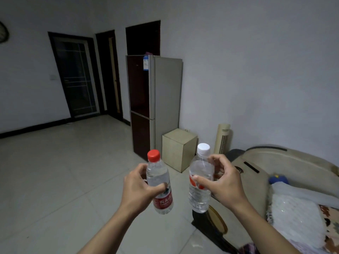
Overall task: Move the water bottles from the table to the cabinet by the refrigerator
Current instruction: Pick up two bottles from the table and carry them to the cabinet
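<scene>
Water bottles sit one in each of your hands, held up side by side at lower centre of the frame, close together but apart. Far left, a dark glass door (75, 77) stands in the white wall above pale floor tiles (55, 171). Your left hand (136, 187) curls around the red-capped bottle (159, 182), thumb across its front above the red label; this bottle tilts slightly left at the top. Behind it, at centre, stands the tall refrigerator (154, 103), dark-fronted with a grey side. Just beside its right side sits the low cream cabinet (178, 149), with nothing visible on its top. Your right hand (226, 184) grips the white-capped bottle (200, 180), thumb on the front, fingers curled behind. Right of the cabinet stands a cream tower fan (222, 138). A beige couch (293, 165) with a white cushion (295, 217) fills the lower right.
</scene>
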The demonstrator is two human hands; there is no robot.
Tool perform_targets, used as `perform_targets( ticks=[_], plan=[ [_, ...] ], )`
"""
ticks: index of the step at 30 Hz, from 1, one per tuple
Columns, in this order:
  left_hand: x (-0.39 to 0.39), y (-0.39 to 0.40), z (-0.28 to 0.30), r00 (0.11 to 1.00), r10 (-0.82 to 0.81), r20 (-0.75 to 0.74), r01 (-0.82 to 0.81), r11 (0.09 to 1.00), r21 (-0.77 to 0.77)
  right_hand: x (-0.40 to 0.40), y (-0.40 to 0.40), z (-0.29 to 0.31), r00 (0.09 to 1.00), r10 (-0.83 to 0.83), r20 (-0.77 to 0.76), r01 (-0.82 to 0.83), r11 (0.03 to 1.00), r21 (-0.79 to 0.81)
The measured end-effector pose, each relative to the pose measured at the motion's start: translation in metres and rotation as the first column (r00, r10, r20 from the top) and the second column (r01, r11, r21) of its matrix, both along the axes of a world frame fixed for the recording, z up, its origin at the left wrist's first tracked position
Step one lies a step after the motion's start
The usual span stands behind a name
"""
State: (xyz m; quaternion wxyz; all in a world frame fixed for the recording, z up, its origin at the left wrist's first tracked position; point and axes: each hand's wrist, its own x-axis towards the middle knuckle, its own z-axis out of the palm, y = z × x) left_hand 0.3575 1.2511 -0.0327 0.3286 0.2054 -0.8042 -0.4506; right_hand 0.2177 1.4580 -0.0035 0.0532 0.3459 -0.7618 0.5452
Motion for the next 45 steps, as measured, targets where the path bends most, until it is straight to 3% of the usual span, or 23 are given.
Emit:
perform_targets(
  ticks=[11,18,31,45],
  plan=[
    [-0.134,-0.163,0.023,0.994,-0.072,-0.076,0.074,0.997,0.020,-0.099,-0.156,0.021,0.999,-0.053,-0.003,0.053,0.998,-0.016],
    [-0.209,-0.239,0.024,0.996,-0.078,-0.041,0.077,0.997,-0.013,-0.175,-0.227,0.013,0.999,-0.041,0.026,0.041,0.999,-0.014],
    [-0.425,-0.333,0.018,0.996,-0.076,0.045,0.080,0.992,-0.094,-0.403,-0.334,-0.006,0.998,-0.042,0.045,0.047,0.992,-0.115],
    [-0.639,-0.440,-0.011,0.990,-0.137,0.036,0.136,0.991,0.015,-0.607,-0.434,-0.021,0.995,-0.094,0.043,0.095,0.995,-0.023]
  ],
)
